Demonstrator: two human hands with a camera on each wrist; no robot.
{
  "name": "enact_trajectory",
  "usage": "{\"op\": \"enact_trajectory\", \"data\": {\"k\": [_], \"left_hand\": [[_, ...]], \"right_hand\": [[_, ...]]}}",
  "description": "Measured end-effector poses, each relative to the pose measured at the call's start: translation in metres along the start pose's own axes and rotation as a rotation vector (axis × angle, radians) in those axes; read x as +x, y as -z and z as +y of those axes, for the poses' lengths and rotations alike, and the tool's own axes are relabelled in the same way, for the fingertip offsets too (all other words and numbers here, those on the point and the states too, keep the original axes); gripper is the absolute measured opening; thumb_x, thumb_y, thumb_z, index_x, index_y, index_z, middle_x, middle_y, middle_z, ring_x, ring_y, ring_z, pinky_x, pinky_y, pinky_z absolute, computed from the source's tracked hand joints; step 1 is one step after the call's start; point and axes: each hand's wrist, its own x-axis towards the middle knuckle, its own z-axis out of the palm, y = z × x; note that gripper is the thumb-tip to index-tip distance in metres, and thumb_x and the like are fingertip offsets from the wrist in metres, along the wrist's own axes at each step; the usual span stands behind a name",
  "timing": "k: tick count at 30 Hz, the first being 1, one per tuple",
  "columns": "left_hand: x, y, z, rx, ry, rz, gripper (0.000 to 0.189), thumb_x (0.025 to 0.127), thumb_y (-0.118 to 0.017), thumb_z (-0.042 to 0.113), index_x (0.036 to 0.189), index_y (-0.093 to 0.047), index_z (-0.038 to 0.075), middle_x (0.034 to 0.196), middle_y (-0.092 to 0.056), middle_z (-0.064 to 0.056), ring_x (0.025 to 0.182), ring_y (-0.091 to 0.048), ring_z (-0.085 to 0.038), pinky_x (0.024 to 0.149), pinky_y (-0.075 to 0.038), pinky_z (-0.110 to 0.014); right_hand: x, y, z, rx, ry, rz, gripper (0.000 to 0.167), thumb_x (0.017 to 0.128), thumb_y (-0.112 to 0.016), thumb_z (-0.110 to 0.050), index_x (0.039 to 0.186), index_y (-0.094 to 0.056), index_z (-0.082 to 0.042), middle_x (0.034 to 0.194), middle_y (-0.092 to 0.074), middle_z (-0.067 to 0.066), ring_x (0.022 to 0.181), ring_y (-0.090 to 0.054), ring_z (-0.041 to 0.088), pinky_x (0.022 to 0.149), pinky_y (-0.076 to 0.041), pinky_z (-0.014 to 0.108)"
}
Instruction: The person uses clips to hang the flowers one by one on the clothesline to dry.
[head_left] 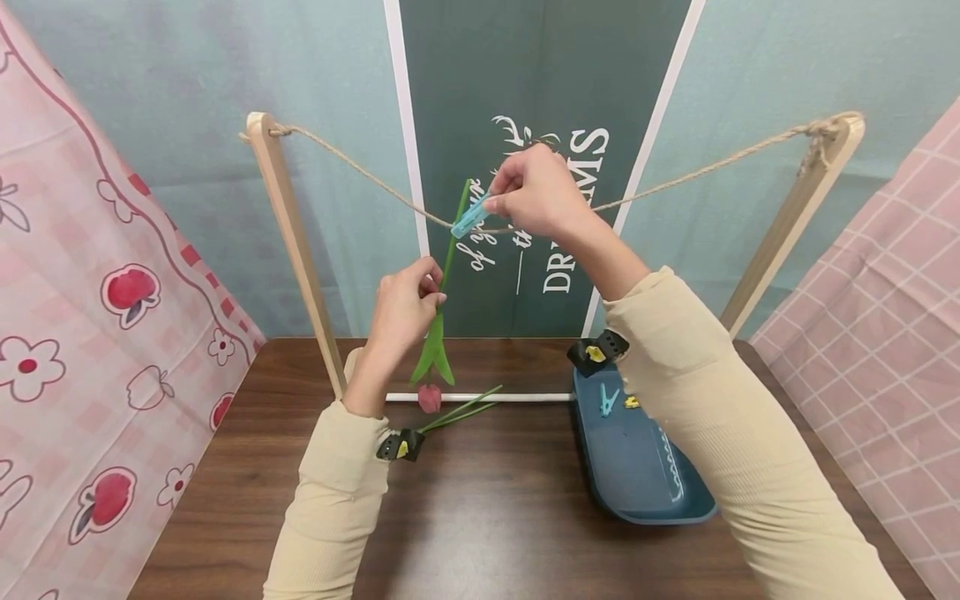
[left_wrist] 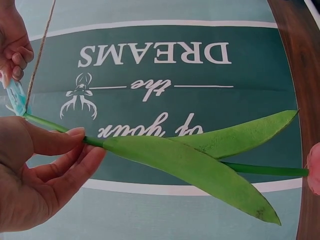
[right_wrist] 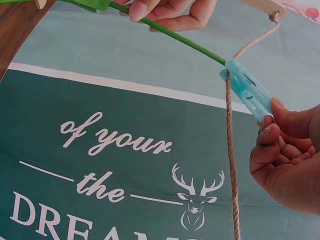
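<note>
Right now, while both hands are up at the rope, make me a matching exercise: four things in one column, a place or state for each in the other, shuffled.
Things
1. Held flower
2. Rope
3. Tray
4. Held clip

Places and states
A. On the table, with a loose clip inside
B. Pinched by the right hand
C. Bloom down, in the left hand
D. Strung between two wooden posts

Pairs: 1-C, 2-D, 3-A, 4-B
</note>
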Motion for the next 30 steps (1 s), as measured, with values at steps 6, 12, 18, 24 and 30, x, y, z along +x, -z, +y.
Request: {"op": "enact_trajectory", "data": {"k": [6, 12, 18, 24, 30], "left_hand": [[0.001, -0.001, 0.0, -0.007, 0.029, -0.015, 0.01, 0.081, -0.064, -0.003, 0.085, -0.056, 0.003, 0.076, -0.064, -0.011, 0.071, -0.06, -0.024, 0.066, -0.045, -0.037], [0.002, -0.004, -0.002, -0.012, 0.067, -0.022, 0.011, 0.081, -0.064, -0.002, 0.089, -0.057, 0.001, 0.079, -0.064, -0.012, 0.073, -0.059, -0.025, 0.067, -0.045, -0.036], [0.002, -0.006, -0.004, -0.007, 0.078, -0.026, 0.012, 0.08, -0.065, -0.001, 0.088, -0.057, 0.0, 0.08, -0.063, -0.011, 0.074, -0.058, -0.024, 0.069, -0.045, -0.036], [0.001, -0.008, -0.008, -0.027, 0.091, -0.025, 0.011, 0.08, -0.064, -0.003, 0.09, -0.057, 0.0, 0.082, -0.064, -0.012, 0.076, -0.06, -0.025, 0.071, -0.045, -0.036], [0.001, -0.009, -0.012, -0.038, 0.107, -0.025, 0.013, 0.081, -0.063, -0.003, 0.092, -0.058, 0.0, 0.082, -0.065, -0.012, 0.076, -0.061, -0.025, 0.071, -0.045, -0.036]], "right_hand": [[0.0, 0.002, 0.004, 0.042, -0.015, -0.043, 0.012, 0.083, -0.065, -0.008, 0.089, -0.068, 0.002, 0.069, -0.061, 0.007, 0.056, -0.051, 0.013, 0.057, -0.041, 0.025], [-0.001, 0.003, 0.011, 0.127, -0.028, -0.08, 0.014, 0.083, -0.065, -0.005, 0.093, -0.067, 0.004, 0.066, -0.06, 0.005, 0.05, -0.048, 0.009, 0.053, -0.04, 0.022], [-0.002, 0.004, 0.013, 0.118, -0.022, -0.095, 0.018, 0.083, -0.065, -0.006, 0.097, -0.066, 0.004, 0.071, -0.062, 0.006, 0.053, -0.05, 0.01, 0.054, -0.04, 0.022], [-0.005, 0.005, 0.019, 0.134, -0.032, -0.105, 0.021, 0.081, -0.067, -0.008, 0.099, -0.066, 0.003, 0.076, -0.064, 0.01, 0.057, -0.053, 0.013, 0.058, -0.042, 0.024], [-0.009, 0.011, 0.023, 0.142, -0.053, -0.134, 0.023, 0.083, -0.066, -0.01, 0.103, -0.065, 0.002, 0.077, -0.063, 0.008, 0.063, -0.056, 0.018, 0.063, -0.043, 0.026]]}}
